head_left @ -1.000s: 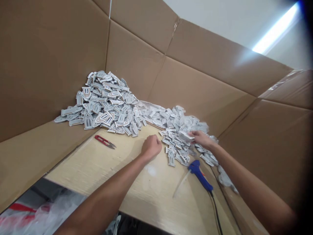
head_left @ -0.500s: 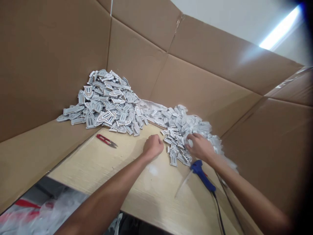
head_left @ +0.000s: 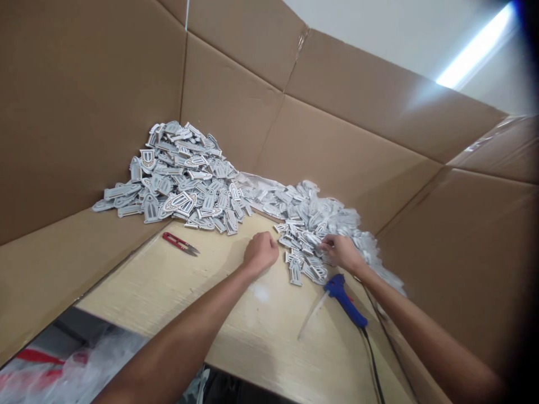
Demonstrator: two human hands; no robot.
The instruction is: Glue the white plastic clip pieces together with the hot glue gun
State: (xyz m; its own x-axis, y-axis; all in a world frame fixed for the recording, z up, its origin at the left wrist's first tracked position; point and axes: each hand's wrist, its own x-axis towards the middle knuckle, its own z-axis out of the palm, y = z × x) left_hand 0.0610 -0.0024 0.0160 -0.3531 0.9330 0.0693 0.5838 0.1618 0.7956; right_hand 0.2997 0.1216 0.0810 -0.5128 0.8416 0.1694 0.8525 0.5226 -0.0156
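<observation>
Walls: we see cardboard (head_left: pixel 105 101) standing round the table (head_left: pixel 261 320) on the left, back and right, like an open box.
Contents, back left: one heap (head_left: pixel 181 179) of grey badge-like pieces sits in the upper left of the middle, partly on the cardboard flap; far too many for us to count.
Contents, back right: a second pile (head_left: pixel 311 224) of the same grey pieces lies right of centre, mixed with clear plastic wrap; again beyond counting.
Left hand (head_left: pixel 261 252): we see it curled into a closed fist, knuckles on the bare table at centre, just beside the pile's near edge; whether it holds anything we cannot tell.
Right hand (head_left: pixel 343 252): its fingers are bent down into the pile, touching the pieces; we cannot tell if it grips one.
Glue gun (head_left: pixel 345 297): one, blue, lying on the table just below the right hand, its cord running to the lower edge.
Snips (head_left: pixel 180 242): one red pair, left of centre, well apart from both hands.
Bag (head_left: pixel 63 370): clear plastic at lower left, below the table edge.
</observation>
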